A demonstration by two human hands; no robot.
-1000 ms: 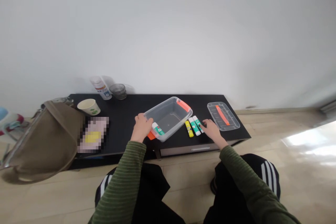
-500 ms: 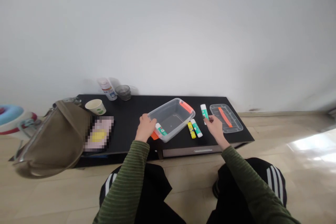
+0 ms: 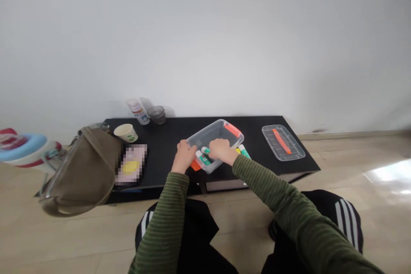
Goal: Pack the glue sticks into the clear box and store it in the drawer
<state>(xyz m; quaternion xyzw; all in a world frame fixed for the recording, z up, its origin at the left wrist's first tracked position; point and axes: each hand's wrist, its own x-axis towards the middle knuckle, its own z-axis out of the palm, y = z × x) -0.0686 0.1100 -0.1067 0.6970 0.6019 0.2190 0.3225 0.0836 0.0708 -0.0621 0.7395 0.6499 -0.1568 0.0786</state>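
My left hand [image 3: 184, 156] grips the near-left end of a clear plastic box [image 3: 210, 130] with orange latches. Inside that end lies a green-and-white glue stick [image 3: 203, 158]. Reaching into the box, my right hand [image 3: 222, 150] is closed on a second green glue stick [image 3: 206, 150], whose white end shows beside the first one. Right of the box, another green glue stick [image 3: 244, 151] and a yellow stick [image 3: 238, 150] lie on the black table, both partly hidden by my right wrist and sleeve.
The box's clear lid [image 3: 293, 150] with an orange handle lies at the right of the black table [image 3: 257, 126]. Leftward stand a paper cup [image 3: 126, 133], a spray can [image 3: 138, 111], a dark glass bowl [image 3: 157, 114], a blurred pink packet [image 3: 131, 167] and a brown bag [image 3: 81, 171].
My right hand has carried the green glue stick from beside the lid leftward into the box. My left hand keeps its hold on the box. The whole view has shifted slightly.
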